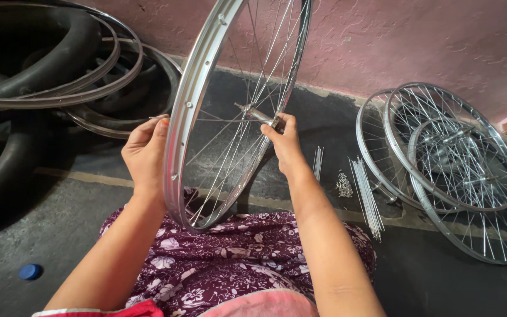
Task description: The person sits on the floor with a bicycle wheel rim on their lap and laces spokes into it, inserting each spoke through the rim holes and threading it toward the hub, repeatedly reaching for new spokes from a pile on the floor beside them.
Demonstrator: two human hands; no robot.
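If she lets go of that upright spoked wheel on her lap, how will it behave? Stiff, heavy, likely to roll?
The spoked wheel looks stiff: a metal rim laced with spokes. Probably light for its size, being mostly open space. Standing on edge on the lap, steadied only by the left hand at the rim and the right hand at the hub, it would likely tip or roll.

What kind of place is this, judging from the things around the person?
Probably a small bicycle wheel workshop, with work done on the floor. Finished spoked wheels lean by the pink wall, loose spokes lie on the ground, and tyres and bare rims are piled at left.
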